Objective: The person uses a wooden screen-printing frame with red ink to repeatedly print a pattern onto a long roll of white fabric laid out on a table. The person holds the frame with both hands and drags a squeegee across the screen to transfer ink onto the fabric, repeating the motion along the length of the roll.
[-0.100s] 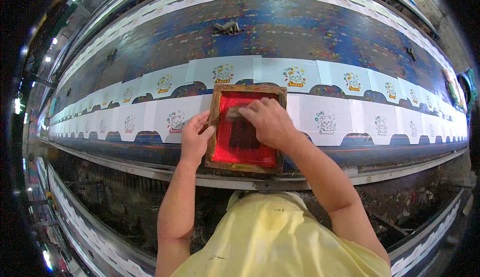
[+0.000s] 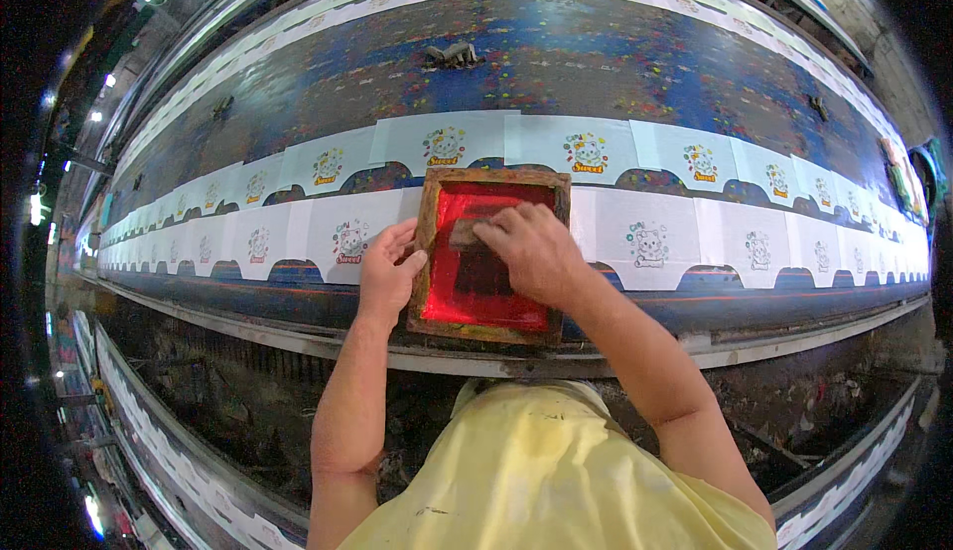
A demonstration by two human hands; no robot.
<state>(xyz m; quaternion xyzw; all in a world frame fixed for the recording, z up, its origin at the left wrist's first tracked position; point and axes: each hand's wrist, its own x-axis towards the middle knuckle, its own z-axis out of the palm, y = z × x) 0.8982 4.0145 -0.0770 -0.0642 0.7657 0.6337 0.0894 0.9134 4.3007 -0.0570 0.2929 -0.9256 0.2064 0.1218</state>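
Across long worktop [image 2: 357, 49]: white pieces [image 2: 685, 222], lettering red just left of wooden frame [image 2: 481, 332], grey to right; likely part-done. Frame over near row. Left grip [image 2: 389, 262] against left edge, can't tell if clamped. Right grip [image 2: 536, 252] clamped on small blade [image 2: 462, 232] inside.

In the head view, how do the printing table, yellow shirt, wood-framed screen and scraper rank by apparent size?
Largest to smallest:
Printing table
Yellow shirt
Wood-framed screen
Scraper, partly hidden by the right hand
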